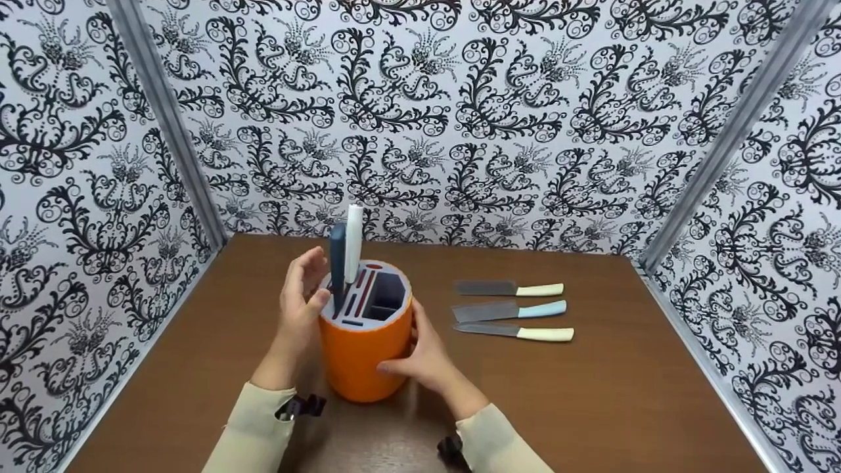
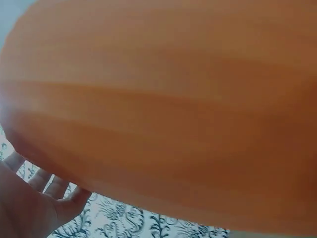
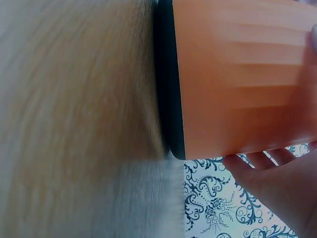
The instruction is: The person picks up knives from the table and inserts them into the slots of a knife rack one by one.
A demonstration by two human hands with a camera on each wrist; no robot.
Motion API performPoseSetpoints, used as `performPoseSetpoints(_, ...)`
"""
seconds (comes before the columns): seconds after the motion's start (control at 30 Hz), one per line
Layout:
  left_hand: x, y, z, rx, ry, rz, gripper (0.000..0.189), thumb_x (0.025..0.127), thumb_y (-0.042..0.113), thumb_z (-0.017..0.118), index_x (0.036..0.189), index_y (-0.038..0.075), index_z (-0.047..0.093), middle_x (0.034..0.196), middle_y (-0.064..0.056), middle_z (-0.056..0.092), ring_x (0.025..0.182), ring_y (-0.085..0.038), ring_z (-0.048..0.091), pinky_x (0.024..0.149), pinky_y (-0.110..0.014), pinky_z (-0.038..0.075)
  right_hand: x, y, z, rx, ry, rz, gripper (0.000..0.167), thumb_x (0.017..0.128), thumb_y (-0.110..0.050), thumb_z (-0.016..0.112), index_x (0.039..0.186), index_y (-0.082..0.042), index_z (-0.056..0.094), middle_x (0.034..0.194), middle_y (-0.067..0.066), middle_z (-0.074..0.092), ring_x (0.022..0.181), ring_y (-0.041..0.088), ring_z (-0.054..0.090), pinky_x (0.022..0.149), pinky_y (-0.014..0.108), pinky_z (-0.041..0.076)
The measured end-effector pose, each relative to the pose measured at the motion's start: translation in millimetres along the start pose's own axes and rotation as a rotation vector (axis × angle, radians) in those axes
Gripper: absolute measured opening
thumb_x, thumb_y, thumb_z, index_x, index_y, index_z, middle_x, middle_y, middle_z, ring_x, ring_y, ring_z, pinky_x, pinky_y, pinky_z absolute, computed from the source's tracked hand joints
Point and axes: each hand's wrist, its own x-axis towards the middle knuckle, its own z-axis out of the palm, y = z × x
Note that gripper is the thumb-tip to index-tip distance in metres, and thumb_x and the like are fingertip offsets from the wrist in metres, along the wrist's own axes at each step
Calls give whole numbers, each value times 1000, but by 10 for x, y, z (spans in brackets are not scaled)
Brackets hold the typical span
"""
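An orange knife holder (image 1: pixel 364 358) with a grey slotted top stands near the middle of the table, its dark base (image 3: pixel 170 89) showing in the right wrist view. A dark blue knife handle (image 1: pixel 338 259) and a white knife handle (image 1: pixel 353 243) rise from its left slots. My right hand (image 1: pixel 424 355) grips the holder's right side, thumb across the front and fingers partly hidden behind. At the upper left, my left hand (image 1: pixel 302 302) is beside the rim, its thumb near the dark handle and its fingers loosely bent. In the left wrist view, the holder's orange wall (image 2: pixel 163 109) fills most of the picture.
Three knives lie to the right on the brown table (image 1: pixel 611 394): a cream-handled cleaver (image 1: pixel 509 289), a light blue-handled cleaver (image 1: pixel 509 311) and a narrower cream-handled knife (image 1: pixel 516 332). Patterned walls (image 1: pixel 420 118) enclose the table at the back and sides.
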Motion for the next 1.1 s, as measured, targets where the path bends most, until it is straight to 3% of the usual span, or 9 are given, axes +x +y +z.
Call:
performPoseSetpoints(0.1,2,-99,-35,-28,-53,-3,84,96,51,74,155,-1,46,145,-4,58,133,-14,58,113,-21,45,7,-4,-14,-5,11,-3,124,72,-24,101,168,-28,23,165,3,44,141,30,57,118,52,48)
performPoseSetpoints(0.2,-14,-208,-88,-74,-118,2,97,93,59,75,157,-4,40,147,0,58,132,-12,57,110,-20,46,17,-4,-16,-1,10,-12,124,71,-22,101,168,-27,23,163,5,46,139,30,58,115,51,51)
performPoseSetpoints(0.33,-58,-356,-165,-173,-244,-14,108,89,60,80,161,-6,31,149,4,58,131,-10,57,110,-19,48,21,-3,-12,2,6,-9,123,72,-21,100,168,-28,23,162,4,46,138,30,58,114,51,52)
performPoseSetpoints(0.5,-82,-502,-264,-248,-408,-66,117,81,61,85,167,5,27,159,-1,52,138,-14,54,117,-23,46,26,-3,-5,-3,4,-6,122,73,-23,100,168,-31,23,165,2,42,141,30,56,116,52,50)
performPoseSetpoints(0.63,-100,-541,-338,-207,-448,-86,120,79,59,89,168,11,26,164,-5,47,141,-17,52,118,-23,44,33,-7,0,-13,-5,-10,122,73,-23,100,168,-32,23,167,1,41,141,29,56,116,51,51)
performPoseSetpoints(0.87,-143,-588,-371,-188,-513,-195,128,75,43,97,171,21,16,169,-3,39,145,-18,48,121,-25,42,28,-3,-10,-26,-2,-17,122,73,-24,100,168,-30,23,165,2,43,140,30,57,116,53,50)
performPoseSetpoints(1.1,-167,-634,-378,-213,-571,-226,133,73,40,98,172,29,10,169,-7,38,145,-25,50,121,-30,43,37,54,-4,-27,-3,-26,124,71,-25,101,168,-30,24,161,3,47,138,27,59,115,49,51)
